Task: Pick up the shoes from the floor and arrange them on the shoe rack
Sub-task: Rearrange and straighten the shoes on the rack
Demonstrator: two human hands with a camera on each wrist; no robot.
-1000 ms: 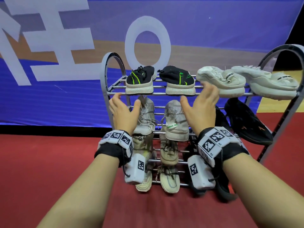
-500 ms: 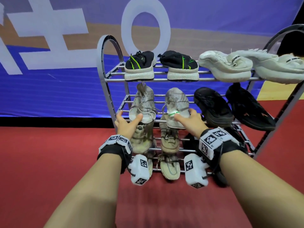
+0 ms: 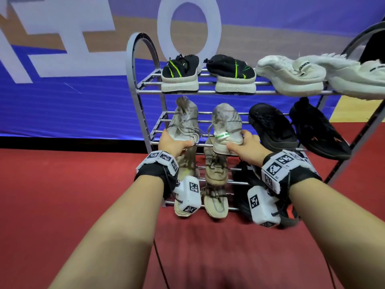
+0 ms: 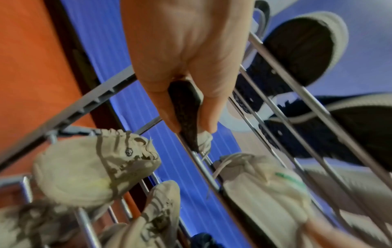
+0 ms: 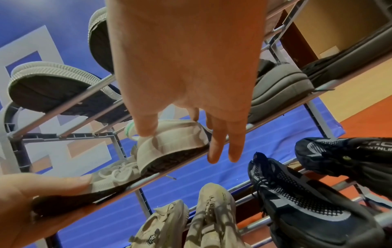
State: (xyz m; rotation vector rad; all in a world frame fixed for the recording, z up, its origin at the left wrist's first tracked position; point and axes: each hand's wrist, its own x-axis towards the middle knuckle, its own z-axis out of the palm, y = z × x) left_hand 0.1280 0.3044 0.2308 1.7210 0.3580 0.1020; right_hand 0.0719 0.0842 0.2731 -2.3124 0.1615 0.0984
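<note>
Two grey-white knit sneakers lie toe-in on the second tier of the metal shoe rack (image 3: pixel 133 80). My left hand (image 3: pixel 177 142) grips the heel of the left sneaker (image 3: pixel 184 119); in the left wrist view the fingers and thumb of that hand (image 4: pixel 188 127) pinch its dark sole (image 4: pixel 184 100). My right hand (image 3: pixel 237 140) holds the heel of the right sneaker (image 3: pixel 226 122), the one with a green-and-white tag. In the right wrist view the right hand (image 5: pixel 184 144) straddles that heel (image 5: pixel 174 139), thumb on one side and fingers on the other.
The top tier carries black shoes with green stripes (image 3: pixel 180 74) and white shoes (image 3: pixel 291 74). Black shoes (image 3: pixel 270 124) fill the right of the second tier. Beige shoes (image 3: pixel 215 167) and more black shoes (image 5: pixel 307 201) sit on the lower tiers. Red floor (image 3: pixel 62 195) lies in front.
Both hands dropped from the top rail to the second tier and closed on the heels of the two grey sneakers.
</note>
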